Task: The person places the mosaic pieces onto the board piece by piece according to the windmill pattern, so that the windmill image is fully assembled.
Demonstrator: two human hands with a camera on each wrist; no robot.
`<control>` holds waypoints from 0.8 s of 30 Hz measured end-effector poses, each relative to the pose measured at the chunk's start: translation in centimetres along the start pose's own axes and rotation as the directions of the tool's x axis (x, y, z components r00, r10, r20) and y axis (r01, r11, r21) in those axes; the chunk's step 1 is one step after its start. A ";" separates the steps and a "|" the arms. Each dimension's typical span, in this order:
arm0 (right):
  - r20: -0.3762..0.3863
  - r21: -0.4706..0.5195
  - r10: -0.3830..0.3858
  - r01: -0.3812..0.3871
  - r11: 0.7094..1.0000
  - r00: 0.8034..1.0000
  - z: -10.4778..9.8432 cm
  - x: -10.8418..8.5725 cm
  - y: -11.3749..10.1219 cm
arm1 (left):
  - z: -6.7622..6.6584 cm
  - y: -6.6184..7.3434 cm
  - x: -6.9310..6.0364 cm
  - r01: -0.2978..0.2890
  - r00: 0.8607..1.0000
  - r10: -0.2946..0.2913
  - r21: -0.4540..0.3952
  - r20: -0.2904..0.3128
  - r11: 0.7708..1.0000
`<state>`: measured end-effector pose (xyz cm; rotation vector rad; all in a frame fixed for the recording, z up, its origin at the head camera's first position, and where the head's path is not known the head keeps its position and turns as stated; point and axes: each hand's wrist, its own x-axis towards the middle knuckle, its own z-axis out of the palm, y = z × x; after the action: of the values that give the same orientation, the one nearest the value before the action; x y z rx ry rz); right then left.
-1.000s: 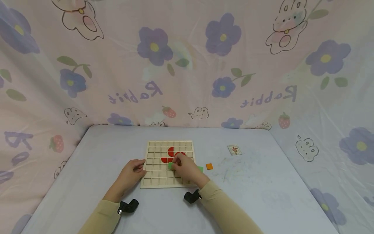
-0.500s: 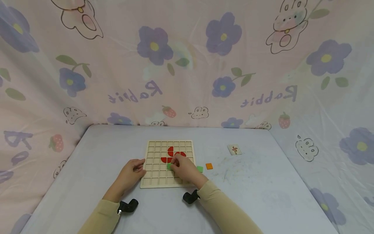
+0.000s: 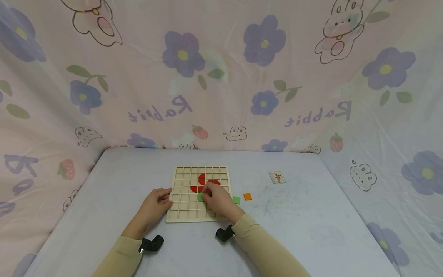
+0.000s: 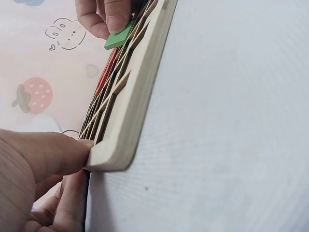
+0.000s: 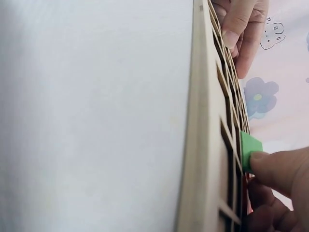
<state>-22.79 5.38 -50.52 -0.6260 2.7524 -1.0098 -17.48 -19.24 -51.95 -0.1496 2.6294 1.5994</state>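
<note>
A square wooden grid board (image 3: 180, 207) lies on the table, with several red rounded pieces (image 3: 202, 178) set in its cells. My left hand (image 3: 156, 206) holds the board's left edge; in the left wrist view its thumb (image 4: 63, 152) presses on the rim near a corner. Over the middle of the board, my right hand (image 3: 219, 200) pinches a green square tile (image 5: 247, 145) between thumb and fingers. In the left wrist view this tile (image 4: 118, 37) sits tilted at the top of the grid's ridges. My right hand covers part of the board and its red pieces.
Right of the board lie another green tile (image 3: 237, 200) and an orange square tile (image 3: 247, 196). Farther back is a small card (image 3: 278, 177) with a red pattern on a grid. A printed curtain (image 3: 221, 88) hangs behind the white table (image 3: 294, 238).
My right hand has shifted slightly left and toward me with the green tile, uncovering more of the other green tile beside the board. My left hand stays in place.
</note>
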 end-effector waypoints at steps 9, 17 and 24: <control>-0.007 -0.027 0.011 -0.011 1.000 1.000 0.2 0.0 -0.3 | 0.0 -0.1 0.1 -0.019 1.000 0.019 -0.004 -0.001 1.000; -0.008 -0.043 0.013 -0.013 0.999 1.000 0.1 -0.1 -0.5 | 0.1 -0.2 0.2 -0.032 0.999 0.032 -0.003 -0.006 0.999; -0.020 -0.006 0.007 -0.008 1.000 1.000 -1.5 -0.9 -0.1 | 0.1 -0.2 0.1 -0.021 1.000 0.021 -0.004 0.001 1.000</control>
<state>-22.33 6.53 -49.30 -0.6092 2.7746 -1.0116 -17.57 -19.27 -52.14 -0.1214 2.6355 1.6111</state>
